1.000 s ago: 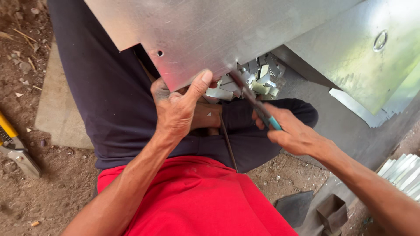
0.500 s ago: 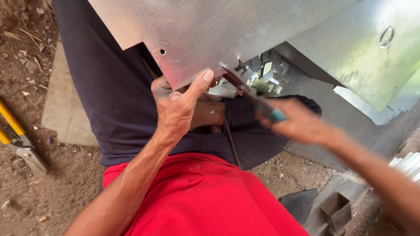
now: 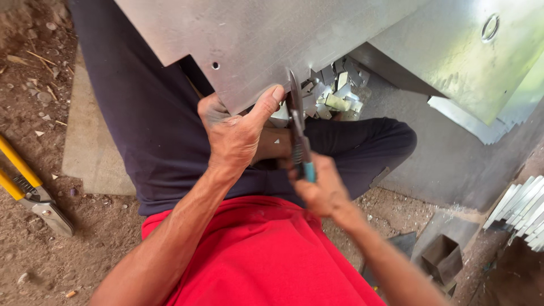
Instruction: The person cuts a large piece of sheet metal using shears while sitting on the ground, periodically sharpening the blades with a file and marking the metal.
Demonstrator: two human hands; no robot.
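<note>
View from above of a seated person in a red shirt (image 3: 266,255) and dark trousers (image 3: 141,130), working with two bare hands on one large sheet of shiny grey metal (image 3: 249,39) that rests across the lap and fills the top of the picture.

The left hand (image 3: 235,133) is closed on the sheet's lower edge, thumb pressed up against the top face and fingers curled beneath. One small round hole (image 3: 215,66) shows in the sheet just above and left of that hand.

The right hand (image 3: 318,190) is wrapped around the handles of one pair of metal snips (image 3: 297,127), which have a teal grip and a coiled spring between the handles. The blades point up and meet the sheet's edge right beside the left thumb.

Behind the blades lies a pile of small cut metal scraps (image 3: 334,93), too jumbled to count.

At upper right is a second metal panel (image 3: 470,62) with one ring-shaped fitting (image 3: 490,27). At the right edge a stack of thin metal strips (image 3: 521,212) stands fanned, at least five. Below it sits one small open metal box (image 3: 442,258).

On the dirt (image 3: 34,238) at left lies a second pair of snips with two yellow handles (image 3: 28,184), well apart from both hands.
</note>
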